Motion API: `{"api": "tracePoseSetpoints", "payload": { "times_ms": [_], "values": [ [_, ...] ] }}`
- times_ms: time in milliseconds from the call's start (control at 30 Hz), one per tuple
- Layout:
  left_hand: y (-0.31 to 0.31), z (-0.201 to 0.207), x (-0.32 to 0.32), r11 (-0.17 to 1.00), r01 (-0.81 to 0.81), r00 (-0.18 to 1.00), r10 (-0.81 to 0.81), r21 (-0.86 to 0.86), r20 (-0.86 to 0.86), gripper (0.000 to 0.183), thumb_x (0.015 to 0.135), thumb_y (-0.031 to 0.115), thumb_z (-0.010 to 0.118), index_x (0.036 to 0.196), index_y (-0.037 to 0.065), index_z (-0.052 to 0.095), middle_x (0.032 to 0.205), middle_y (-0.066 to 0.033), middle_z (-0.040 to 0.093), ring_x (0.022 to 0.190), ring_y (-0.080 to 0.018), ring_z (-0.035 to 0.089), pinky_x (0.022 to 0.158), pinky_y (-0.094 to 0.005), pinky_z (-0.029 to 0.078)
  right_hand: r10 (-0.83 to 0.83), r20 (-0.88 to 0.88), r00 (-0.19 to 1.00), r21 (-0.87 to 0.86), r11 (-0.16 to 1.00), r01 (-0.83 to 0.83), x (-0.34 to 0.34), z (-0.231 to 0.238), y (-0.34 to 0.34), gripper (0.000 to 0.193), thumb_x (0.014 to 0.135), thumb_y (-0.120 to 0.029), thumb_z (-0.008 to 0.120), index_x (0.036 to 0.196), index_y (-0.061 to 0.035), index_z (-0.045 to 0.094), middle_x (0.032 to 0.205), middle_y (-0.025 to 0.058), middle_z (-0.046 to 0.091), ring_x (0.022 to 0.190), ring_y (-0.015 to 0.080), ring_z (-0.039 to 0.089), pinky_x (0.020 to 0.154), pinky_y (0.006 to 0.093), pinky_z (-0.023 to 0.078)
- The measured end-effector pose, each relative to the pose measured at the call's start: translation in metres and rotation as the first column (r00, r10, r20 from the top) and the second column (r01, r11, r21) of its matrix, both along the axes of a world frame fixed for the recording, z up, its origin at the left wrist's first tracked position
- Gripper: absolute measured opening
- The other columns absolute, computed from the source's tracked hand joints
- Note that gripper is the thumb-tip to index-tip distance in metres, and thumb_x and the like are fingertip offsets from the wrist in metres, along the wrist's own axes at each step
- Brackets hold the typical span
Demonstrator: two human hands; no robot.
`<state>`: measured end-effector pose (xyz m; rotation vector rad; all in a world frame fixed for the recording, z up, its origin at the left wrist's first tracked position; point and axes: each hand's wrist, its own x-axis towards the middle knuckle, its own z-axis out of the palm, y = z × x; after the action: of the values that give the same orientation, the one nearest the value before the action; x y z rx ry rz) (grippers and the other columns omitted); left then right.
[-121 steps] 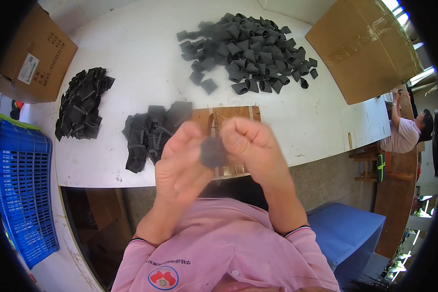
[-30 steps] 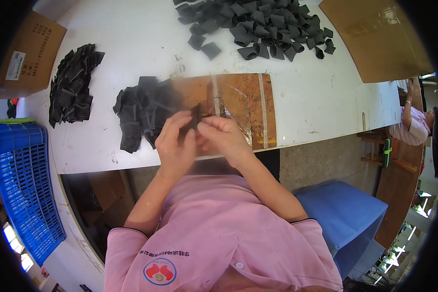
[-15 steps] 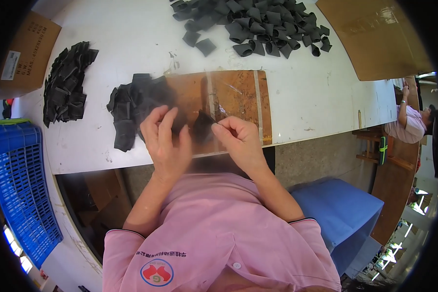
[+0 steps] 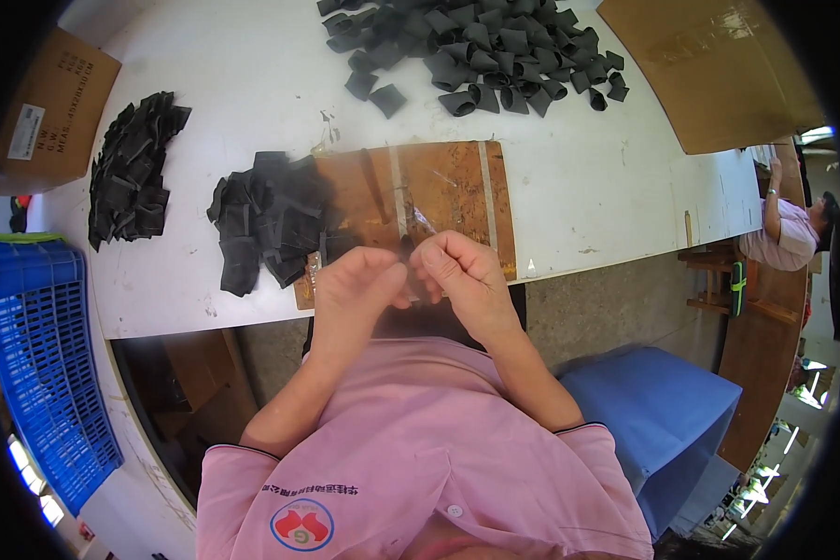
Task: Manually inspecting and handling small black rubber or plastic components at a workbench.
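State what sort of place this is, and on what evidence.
Probably a small factory or workshop: a large heap of short dark tubes lies on a white worktable, a cardboard carton stands nearby, and a co-worker also wears pink.

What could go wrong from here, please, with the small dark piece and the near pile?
The small dark piece between the left hand and right hand, blurred and mostly hidden, might slip and fall past the table's front edge. The left hand, close to the near black fabric pile, could also knock pieces loose.
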<state>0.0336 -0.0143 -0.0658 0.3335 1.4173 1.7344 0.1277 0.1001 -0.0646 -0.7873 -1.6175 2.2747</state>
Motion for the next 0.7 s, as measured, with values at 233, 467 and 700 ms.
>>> {"api": "tracePoseSetpoints", "payload": {
  "times_ms": [233, 467, 700],
  "values": [
    [0.001, -0.001, -0.001, 0.999, 0.02, 1.0, -0.019, -0.048, 0.017, 0.006, 0.079, 0.004, 0.059, 0.082, -0.001, 0.057, 0.069, -0.0048, 0.059, 0.059, -0.0092, 0.057, 0.053, -0.0207, 0.048, -0.069, -0.039, 0.997, 0.192, 0.979, 0.075, 0.002, 0.0, -0.007, 0.013, 0.081, -0.014, 0.059, 0.082, -0.0007, 0.056, 0.067, -0.0005, 0.05, 0.057, 0.0056, 0.048, 0.051, 0.019, 0.04],
    [0.002, 0.003, 0.002, 0.993, 0.044, 0.961, -0.073, -0.114, -0.267, 0.004, 0.078, 0.002, 0.06, 0.077, -0.001, 0.057, 0.068, -0.0031, 0.057, 0.056, -0.0062, 0.052, 0.048, -0.0178, 0.043, -0.024, -0.132, 0.991, 0.675, 0.73, 0.108, 0.005, 0.004, -0.006, 0.012, 0.071, -0.005, 0.065, 0.079, 0.0006, 0.057, 0.073, 0.0073, 0.052, 0.055, 0.0139, 0.052, 0.05, 0.0245, 0.042],
    [0.013, 0.013, 0.014, 0.955, -0.257, 0.939, 0.211, -0.151, -0.27, 0.009, 0.076, -0.002, 0.056, 0.083, 0.003, 0.056, 0.069, 0.0015, 0.055, 0.053, -0.0062, 0.05, 0.043, -0.0196, 0.037, -0.137, -0.135, 0.981, 0.953, 0.253, 0.166, -0.009, -0.001, -0.013, 0.008, 0.07, 0.001, 0.061, 0.075, 0.0018, 0.055, 0.068, 0.008, 0.05, 0.05, 0.0158, 0.049, 0.048, 0.0262, 0.041]
  ]
}}
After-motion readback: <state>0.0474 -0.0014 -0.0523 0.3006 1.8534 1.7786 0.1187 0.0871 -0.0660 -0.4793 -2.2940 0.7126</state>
